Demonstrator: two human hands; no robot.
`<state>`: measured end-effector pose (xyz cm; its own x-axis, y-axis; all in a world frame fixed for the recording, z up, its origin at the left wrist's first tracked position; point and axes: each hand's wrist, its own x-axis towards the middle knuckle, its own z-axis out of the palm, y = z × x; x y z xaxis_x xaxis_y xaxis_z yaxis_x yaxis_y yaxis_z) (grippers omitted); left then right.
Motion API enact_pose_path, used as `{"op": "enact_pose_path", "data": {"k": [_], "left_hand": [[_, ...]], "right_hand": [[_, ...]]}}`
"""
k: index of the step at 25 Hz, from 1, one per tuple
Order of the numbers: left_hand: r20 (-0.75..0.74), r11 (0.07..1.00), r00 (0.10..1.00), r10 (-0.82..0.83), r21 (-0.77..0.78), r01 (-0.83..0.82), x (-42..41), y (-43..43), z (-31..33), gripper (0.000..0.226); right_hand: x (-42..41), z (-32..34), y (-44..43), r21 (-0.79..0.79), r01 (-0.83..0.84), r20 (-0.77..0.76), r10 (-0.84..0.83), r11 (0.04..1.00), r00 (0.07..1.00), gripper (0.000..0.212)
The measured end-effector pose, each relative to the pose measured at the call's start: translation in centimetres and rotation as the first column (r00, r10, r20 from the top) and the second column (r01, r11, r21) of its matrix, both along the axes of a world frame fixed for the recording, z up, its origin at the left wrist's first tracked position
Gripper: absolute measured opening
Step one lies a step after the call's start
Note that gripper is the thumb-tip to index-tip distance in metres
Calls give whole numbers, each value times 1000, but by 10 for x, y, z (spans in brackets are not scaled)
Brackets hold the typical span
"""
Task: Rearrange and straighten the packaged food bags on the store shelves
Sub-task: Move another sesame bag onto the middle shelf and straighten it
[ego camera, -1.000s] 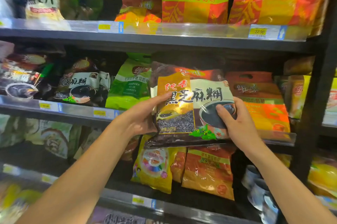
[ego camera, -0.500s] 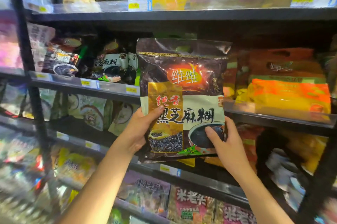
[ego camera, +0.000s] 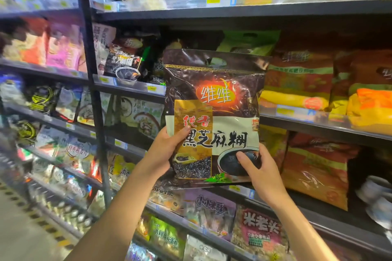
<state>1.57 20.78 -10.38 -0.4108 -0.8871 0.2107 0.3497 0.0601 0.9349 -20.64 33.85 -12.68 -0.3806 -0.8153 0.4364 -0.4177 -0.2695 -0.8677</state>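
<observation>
1. Our left hand (ego camera: 167, 150) grasps the lower left edge of the dark sesame-paste bag (ego camera: 214, 116), thumb laid across the gold panel; that grip is clenched on the bag.
2. Our right hand (ego camera: 259, 172) grasps the lower right corner, thumb pressed on the printed bowl, the other fingers hidden behind the pack.
3. The bag sits at the centre of the frame, held in the air in front of the shelves and touching none of them.
4. Its long axis runs up and down, sealed top toward the upper frame, printed face turned to us, tilted slightly so the bottom edge drops to the left.
5. Against half a second ago, the bag keeps the same upright pose and both holds are unchanged; the black shelf upright (ego camera: 93, 90) now stands nearer the middle, and the blurred shelves of the next bay fill more of the left frame.
6. Behind the bag, at centre right, orange and yellow bags (ego camera: 301, 82) rest on the middle shelf (ego camera: 318, 121).
7. Farther up, the top shelf (ego camera: 233, 11) carries price tags along its edge.
</observation>
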Motion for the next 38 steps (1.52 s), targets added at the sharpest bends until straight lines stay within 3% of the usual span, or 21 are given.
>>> {"op": "enact_pose_path", "data": {"k": [11,17,21,26,34,38], "left_hand": [[82,997,993,79,-3,-79,180,-48,-13,30],[109,996,990,93,-20,-91,234,-70,0,13],[129,992,986,107,-86,-96,245,-94,12,14],[190,985,975,113,-151,-85,237,-132,25,31],[159,976,968,-196,-64,208,201,-218,73,46],[218,980,972,-90,-155,125,169,-266,104,31]], "right_hand": [[171,-20,-53,40,-44,-27,45,998,999,28],[225,-12,-82,40,-52,-24,53,998,998,27],[235,1,-103,2,-40,-37,40,999,998,27],[230,17,-138,-6,-8,-62,8,1000,998,25],[184,69,-210,-57,89,-51,-92,994,994,12],[159,110,-238,-36,-43,11,43,998,999,22]]}}
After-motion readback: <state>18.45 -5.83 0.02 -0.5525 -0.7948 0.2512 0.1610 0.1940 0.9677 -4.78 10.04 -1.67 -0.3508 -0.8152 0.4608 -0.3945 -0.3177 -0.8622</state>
